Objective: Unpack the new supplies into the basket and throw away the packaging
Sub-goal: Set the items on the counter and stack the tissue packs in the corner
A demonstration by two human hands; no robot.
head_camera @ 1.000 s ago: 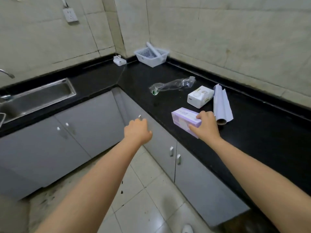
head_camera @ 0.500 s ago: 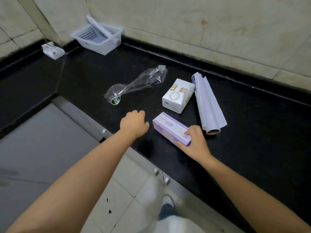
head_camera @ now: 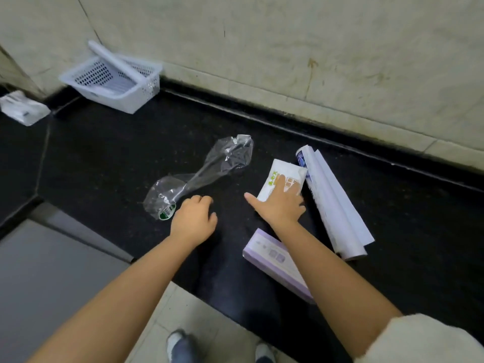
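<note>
A white box (head_camera: 284,174) with green print lies on the black counter (head_camera: 104,158). My right hand (head_camera: 280,205) rests flat on it with fingers spread, not closed around it. A purple box (head_camera: 272,260) lies nearer, partly under my right forearm. A white roll (head_camera: 332,203) lies to the right of the white box. An empty clear plastic wrapper (head_camera: 201,176) lies left of the white box. My left hand (head_camera: 193,218) hovers over the counter near the wrapper's lower end, fingers loosely curled, holding nothing. The white perforated basket (head_camera: 141,100) stands at the back left with a white roll (head_camera: 115,61) leaning in it.
A small white packet (head_camera: 23,111) lies at the far left in the counter's corner. A tiled wall runs behind the counter. Grey cabinet fronts (head_camera: 52,279) and a tiled floor with my shoes (head_camera: 180,344) are below the counter's edge.
My right hand has let go of the purple box and moved forward onto the white box. The left hand stays near the wrapper. The view has tilted down and closer.
</note>
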